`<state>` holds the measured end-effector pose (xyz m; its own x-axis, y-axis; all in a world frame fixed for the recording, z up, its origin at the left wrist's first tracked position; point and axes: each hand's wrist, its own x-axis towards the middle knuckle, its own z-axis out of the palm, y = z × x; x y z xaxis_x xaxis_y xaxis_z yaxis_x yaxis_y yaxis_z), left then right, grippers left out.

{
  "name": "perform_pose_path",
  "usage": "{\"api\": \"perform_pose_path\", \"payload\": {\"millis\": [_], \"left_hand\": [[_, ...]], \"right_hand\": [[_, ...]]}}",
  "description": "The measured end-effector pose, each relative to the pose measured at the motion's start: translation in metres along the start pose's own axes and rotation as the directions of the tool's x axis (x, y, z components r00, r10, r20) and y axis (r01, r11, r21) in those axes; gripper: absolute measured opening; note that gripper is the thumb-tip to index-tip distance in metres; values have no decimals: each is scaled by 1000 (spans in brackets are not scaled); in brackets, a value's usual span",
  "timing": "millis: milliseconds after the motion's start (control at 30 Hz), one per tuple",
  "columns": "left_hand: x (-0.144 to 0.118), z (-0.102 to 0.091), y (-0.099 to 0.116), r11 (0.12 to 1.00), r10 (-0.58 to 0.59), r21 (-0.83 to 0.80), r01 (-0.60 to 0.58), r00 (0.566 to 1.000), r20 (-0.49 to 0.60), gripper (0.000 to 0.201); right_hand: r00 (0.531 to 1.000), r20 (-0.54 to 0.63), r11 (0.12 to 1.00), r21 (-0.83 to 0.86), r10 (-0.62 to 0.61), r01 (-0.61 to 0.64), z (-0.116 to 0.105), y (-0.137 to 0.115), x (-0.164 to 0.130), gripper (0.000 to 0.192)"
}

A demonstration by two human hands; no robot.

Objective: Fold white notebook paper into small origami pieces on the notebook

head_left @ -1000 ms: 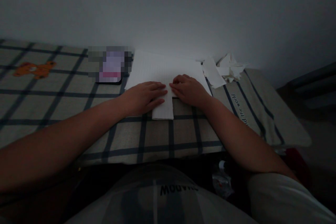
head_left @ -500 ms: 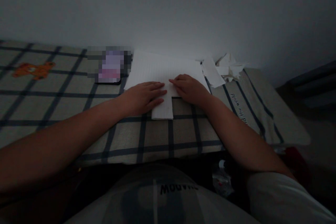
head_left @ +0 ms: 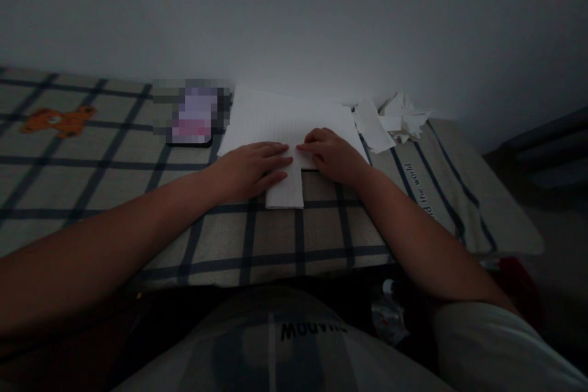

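A narrow strip of folded white lined paper (head_left: 287, 193) lies over larger white sheets (head_left: 257, 113), its near end reaching past their front edge. My left hand (head_left: 257, 166) rests flat on the strip's left side, fingers stretched out and slightly apart, holding nothing between them. At the strip's right edge, the extended index finger of my right hand (head_left: 333, 153) touches the paper. The other right fingers are partly curled over the sheets, with nothing visible in them.
A plaid cloth (head_left: 275, 239) covers the table against a pale wall. To the left are a blurred-out phone (head_left: 195, 116) and an orange bear-shaped item (head_left: 59, 121). Torn white paper scraps (head_left: 404, 117) lie at the right. Below the edge is a clear plastic bottle (head_left: 388, 315).
My right index fingertip has slid slightly nearer to me along the strip's edge. The left hand and the paper have hardly moved.
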<state>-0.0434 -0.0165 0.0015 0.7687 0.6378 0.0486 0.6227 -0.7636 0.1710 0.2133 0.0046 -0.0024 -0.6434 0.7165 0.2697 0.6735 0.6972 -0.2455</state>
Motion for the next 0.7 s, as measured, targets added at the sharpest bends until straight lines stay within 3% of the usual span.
{"api": "perform_pose_path", "payload": {"millis": [200, 433, 700], "left_hand": [[1, -1, 2, 1000, -7, 10, 7, 1000, 14, 57], [-3, 0, -1, 1000, 12, 13, -12, 1000, 24, 61], [-10, 1, -9, 1000, 28, 10, -29, 990, 136, 70]], "right_hand": [[994, 60, 994, -47, -92, 94, 0, -5, 0, 41], [994, 103, 994, -107, -19, 30, -2, -11, 2, 42], [993, 120, 993, -112, -10, 24, -4, -12, 4, 43]]}}
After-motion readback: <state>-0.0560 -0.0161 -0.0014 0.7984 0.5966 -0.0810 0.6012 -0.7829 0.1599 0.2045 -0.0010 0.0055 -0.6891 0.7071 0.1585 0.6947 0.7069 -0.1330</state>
